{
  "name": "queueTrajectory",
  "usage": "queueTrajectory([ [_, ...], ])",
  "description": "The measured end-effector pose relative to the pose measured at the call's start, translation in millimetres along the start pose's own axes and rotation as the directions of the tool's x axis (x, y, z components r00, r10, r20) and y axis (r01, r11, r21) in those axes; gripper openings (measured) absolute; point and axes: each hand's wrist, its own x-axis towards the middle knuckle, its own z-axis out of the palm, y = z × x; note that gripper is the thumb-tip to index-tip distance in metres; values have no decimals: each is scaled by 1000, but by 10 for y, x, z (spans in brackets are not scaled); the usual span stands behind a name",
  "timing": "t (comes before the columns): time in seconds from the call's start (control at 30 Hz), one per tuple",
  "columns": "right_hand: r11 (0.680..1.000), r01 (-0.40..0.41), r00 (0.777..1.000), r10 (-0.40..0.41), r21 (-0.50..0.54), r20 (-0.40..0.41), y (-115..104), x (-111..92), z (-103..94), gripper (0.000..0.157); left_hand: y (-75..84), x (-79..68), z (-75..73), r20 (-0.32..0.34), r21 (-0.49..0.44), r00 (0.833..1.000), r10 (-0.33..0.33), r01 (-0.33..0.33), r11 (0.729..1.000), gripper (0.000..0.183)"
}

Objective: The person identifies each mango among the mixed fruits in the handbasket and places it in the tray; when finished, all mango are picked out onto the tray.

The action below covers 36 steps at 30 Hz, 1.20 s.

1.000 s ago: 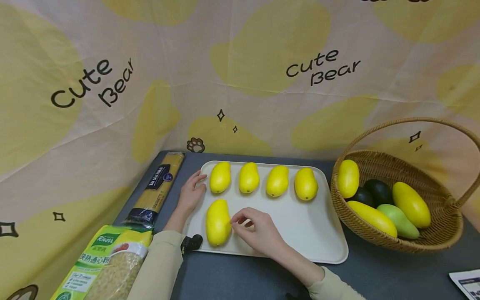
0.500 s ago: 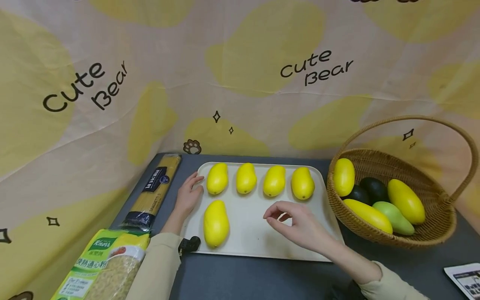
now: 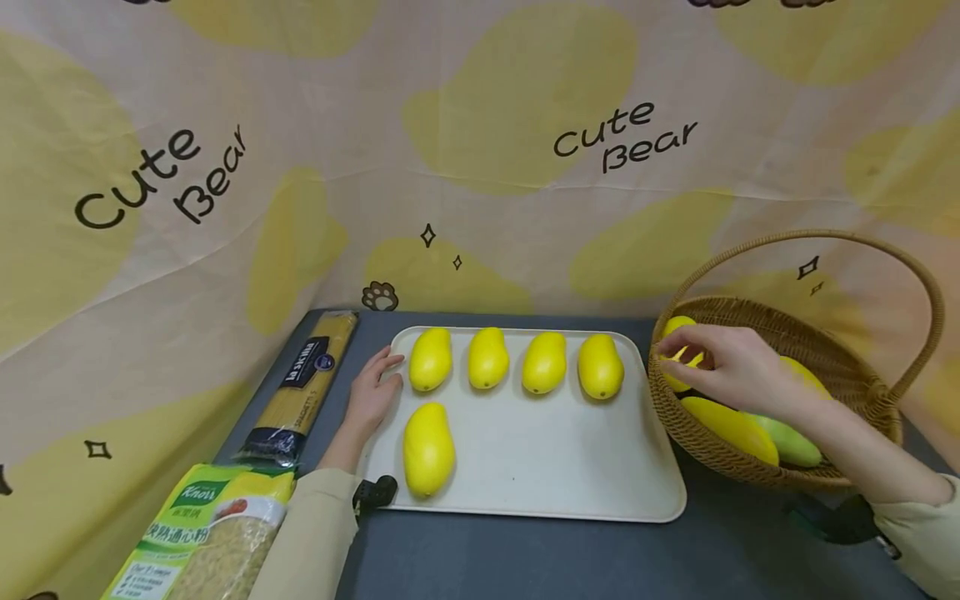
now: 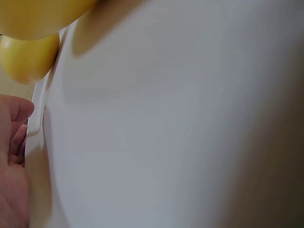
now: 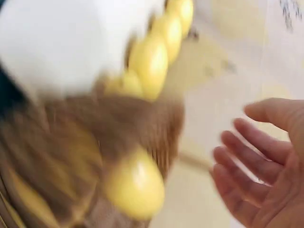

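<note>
The right hand (image 3: 738, 367) is over the left end of an oval brown wicker basket (image 3: 817, 337), its fingers loosely curved, thumb apart from them, nothing between. At its fingertips, partly hidden by them in the head view, is a smooth, glossy yellow oval fruit (image 5: 137, 187), inside the basket. Below the wrist lie a long yellow fruit (image 3: 726, 427) and a pale green fruit (image 3: 797, 442).

The left hand (image 3: 371, 393) is relaxed, fingers lightly bent, along the near-left rim of a white rectangular tray (image 3: 540, 458). To its right, on the tray, stand a row of four yellow mango-shaped fruits (image 3: 488, 358) and, nearer the body, a single larger yellow fruit (image 3: 429, 450). To its left a clear-wrapped spaghetti packet (image 3: 303, 383) lies on the dark grey surface (image 3: 420, 554).

The oval fruit looks firm and stiff, probably light, its sheen perhaps slightly slippery; a thumb-and-fingers hold round its middle would suit it best.

The right wrist view, though blurred, shows the palm bare and the fingers spread apart from that fruit, a gap the head view hides. The left wrist view shows the fingers close against the tray's outer side; whether they press it, I cannot tell.
</note>
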Motion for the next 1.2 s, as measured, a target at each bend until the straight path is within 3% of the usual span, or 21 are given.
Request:
queueTrajectory([
  [0.1,996,-70,991,76,-61,109,256,61,-154,27,0,-2,-4,-2,-2,1000,1,-1,1000,40],
  [0.27,983,-171,949,183,-69,255,577,159,-245,50,-9,-2,-7,-8,-3,1000,4,-4,1000,40],
  [0.53,980,-195,905,164,40,392,872,221,-94,90,-22,-12,-3,-10,-16,1000,-6,6,1000,40],
  [0.73,964,-244,863,165,108,477,995,221,34,109,5,-21,3,-10,-8,1000,-7,7,1000,39],
  [1.03,958,-246,863,147,148,484,1013,226,159,119,-16,-9,14,-14,1,1000,1,-1,1000,39],
  [1.2,964,-226,876,138,141,461,1024,232,186,119,-18,-5,8,-15,-1,1000,5,-5,1000,39],
])
